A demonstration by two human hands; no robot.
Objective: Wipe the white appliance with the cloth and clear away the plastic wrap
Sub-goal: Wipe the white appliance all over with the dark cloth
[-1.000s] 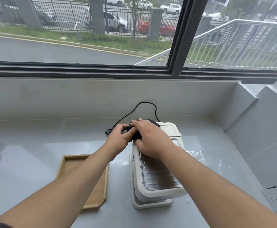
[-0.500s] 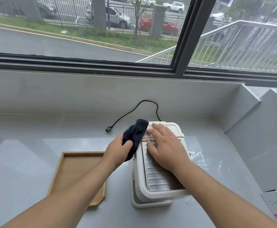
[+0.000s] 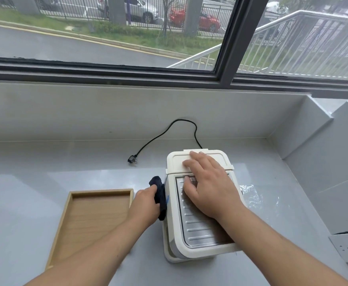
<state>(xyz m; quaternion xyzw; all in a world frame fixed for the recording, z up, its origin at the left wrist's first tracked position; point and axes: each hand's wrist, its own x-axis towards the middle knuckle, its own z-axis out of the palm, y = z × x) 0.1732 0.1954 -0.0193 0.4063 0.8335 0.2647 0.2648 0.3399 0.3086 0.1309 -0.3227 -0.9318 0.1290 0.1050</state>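
The white appliance (image 3: pixel 198 242) stands on the grey counter, with a ribbed metal panel on its top. My right hand (image 3: pixel 208 186) lies flat on that top with the fingers spread, holding nothing. My left hand (image 3: pixel 145 204) grips a dark cloth (image 3: pixel 159 195) and presses it against the appliance's left side. Crumpled clear plastic wrap (image 3: pixel 250 193) lies on the counter just right of the appliance, partly hidden behind it.
An empty wooden tray (image 3: pixel 65 221) sits left of the appliance, close to my left forearm. The appliance's black cord and plug (image 3: pixel 132 159) trail toward the back wall. A white wall socket (image 3: pixel 346 247) is at the right. A window runs above the counter.
My left hand has carried the cloth from the appliance's top rear edge down to its left side. My right hand let go of the cloth and now rests flat on the lid.
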